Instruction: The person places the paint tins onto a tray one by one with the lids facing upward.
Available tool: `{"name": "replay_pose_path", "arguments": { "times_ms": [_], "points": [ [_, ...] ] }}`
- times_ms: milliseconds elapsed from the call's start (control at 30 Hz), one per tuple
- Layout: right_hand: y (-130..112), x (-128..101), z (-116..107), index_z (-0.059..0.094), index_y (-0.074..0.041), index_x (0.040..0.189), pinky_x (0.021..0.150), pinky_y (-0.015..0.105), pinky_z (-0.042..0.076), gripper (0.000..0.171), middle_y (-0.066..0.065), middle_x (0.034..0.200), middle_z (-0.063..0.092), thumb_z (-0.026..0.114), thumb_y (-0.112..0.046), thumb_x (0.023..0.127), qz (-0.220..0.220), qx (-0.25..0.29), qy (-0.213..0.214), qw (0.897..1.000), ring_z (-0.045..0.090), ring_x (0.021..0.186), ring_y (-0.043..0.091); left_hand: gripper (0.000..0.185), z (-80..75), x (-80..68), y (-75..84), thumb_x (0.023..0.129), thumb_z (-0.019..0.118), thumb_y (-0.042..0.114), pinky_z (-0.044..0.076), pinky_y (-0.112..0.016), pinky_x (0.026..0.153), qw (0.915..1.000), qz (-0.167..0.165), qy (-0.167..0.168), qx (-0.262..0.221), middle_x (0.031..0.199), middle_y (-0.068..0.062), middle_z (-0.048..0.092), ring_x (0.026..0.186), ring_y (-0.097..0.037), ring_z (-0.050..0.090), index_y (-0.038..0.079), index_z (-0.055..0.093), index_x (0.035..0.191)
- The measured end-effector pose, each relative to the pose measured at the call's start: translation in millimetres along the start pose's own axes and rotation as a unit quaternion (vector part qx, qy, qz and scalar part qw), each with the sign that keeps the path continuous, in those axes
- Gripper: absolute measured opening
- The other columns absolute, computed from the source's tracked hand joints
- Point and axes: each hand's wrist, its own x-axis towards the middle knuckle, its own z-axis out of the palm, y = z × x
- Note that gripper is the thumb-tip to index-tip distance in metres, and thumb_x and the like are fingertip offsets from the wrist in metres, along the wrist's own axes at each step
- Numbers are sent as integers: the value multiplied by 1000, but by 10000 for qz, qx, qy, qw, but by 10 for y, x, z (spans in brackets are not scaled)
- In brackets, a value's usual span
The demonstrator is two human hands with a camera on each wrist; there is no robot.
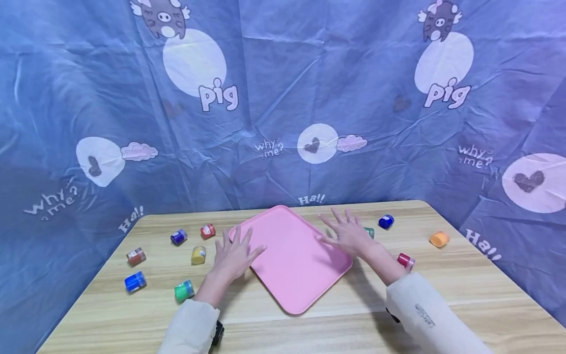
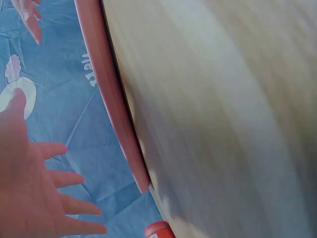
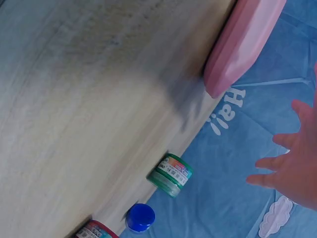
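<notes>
A pink tray (image 1: 300, 260) lies turned cornerwise on the wooden table. My left hand (image 1: 234, 255) hovers over its left corner, fingers spread and holding nothing. Over the tray's right side is my right hand (image 1: 349, 233), its fingers also spread and nothing in them. In the left wrist view, the left hand (image 2: 37, 193) shows apart from the tray's pink rim (image 2: 116, 109). The right wrist view has the right hand (image 3: 292, 158) above the level of the tray (image 3: 237, 49). A green paint jar (image 1: 369, 232) is partly hidden behind the right hand.
Left of the tray lie small jars: red (image 1: 208, 231), yellow (image 1: 199, 255), green (image 1: 183, 291), dark blue (image 1: 179, 237), bright blue (image 1: 135, 281) and brownish red (image 1: 136, 256). To the right are blue (image 1: 386, 221), orange (image 1: 439, 239) and red (image 1: 406, 261) jars. A blue printed cloth (image 1: 283, 98) hangs behind.
</notes>
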Motion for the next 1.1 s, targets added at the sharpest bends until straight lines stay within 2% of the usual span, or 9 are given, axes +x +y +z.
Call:
{"name": "replay_pose_path", "arguments": {
  "times_ms": [133, 300, 400, 533, 633, 733, 867, 1100],
  "points": [
    [-5, 36, 61, 34, -16, 143, 99, 65, 11, 65, 22, 146, 18, 47, -51, 89, -112, 19, -145, 9998, 13, 125, 55, 71, 7, 5, 16, 91, 40, 54, 13, -65, 99, 9991, -249, -269, -196, 144, -25, 22, 129, -51, 8, 7, 31, 143],
    [-13, 87, 122, 36, -15, 141, 100, 63, 14, 64, 23, 145, 21, 46, -52, 90, -392, 103, -382, 9984, 17, 125, 53, 76, 5, -21, 35, 89, 55, 41, 24, -62, 97, 9933, -726, -626, -642, 141, -34, 17, 126, -54, 15, -4, 24, 141],
    [-37, 120, 154, 39, -12, 140, 99, 63, 20, 63, 24, 143, 24, 47, -50, 90, -572, 165, -427, 9973, 23, 124, 53, 79, -7, -48, 42, 86, 60, 35, 26, -59, 98, 9882, -890, -764, -984, 139, -38, 15, 125, -53, 17, -10, 22, 139],
    [-68, 167, 216, 44, -7, 136, 94, 62, 31, 58, 27, 138, 33, 55, -40, 89, -655, 388, -352, 9965, 33, 120, 50, 79, -13, -94, 32, 85, 63, 29, 25, -53, 101, 9848, -812, -899, -1243, 136, -41, 15, 124, -51, 25, -18, 24, 135],
    [-71, 190, 272, 49, -4, 131, 89, 56, 40, 51, 27, 125, 47, 62, -25, 86, -653, 488, -199, 9965, 47, 110, 44, 77, -6, -130, 36, 83, 65, 24, 28, -51, 101, 9822, -713, -1089, -1353, 136, -42, 16, 121, -49, 30, -20, 26, 132],
    [-54, 210, 323, 55, -1, 124, 83, 47, 46, 45, 20, 108, 57, 65, -8, 81, -716, 477, -6, 9963, 57, 95, 36, 74, 2, -158, 60, 81, 66, 20, 30, -51, 99, 9816, -591, -1219, -1348, 135, -43, 17, 119, -50, 34, -21, 29, 130],
    [-27, 232, 356, 59, 1, 117, 79, 42, 49, 37, 15, 99, 59, 61, 3, 80, -767, 397, 180, 9961, 60, 86, 32, 71, 19, -174, 109, 81, 66, 17, 31, -51, 99, 9823, -591, -1228, -1288, 132, -44, 19, 117, -49, 37, -22, 29, 128],
    [28, 250, 349, 66, 2, 103, 76, 42, 49, 20, 14, 89, 60, 56, 3, 86, -705, 339, 233, 9967, 60, 83, 32, 76, 45, -141, 168, 81, 65, 15, 35, -49, 97, 9825, -765, -1209, -1192, 134, -45, 15, 110, -45, 45, -27, 22, 128]
  ]
}}
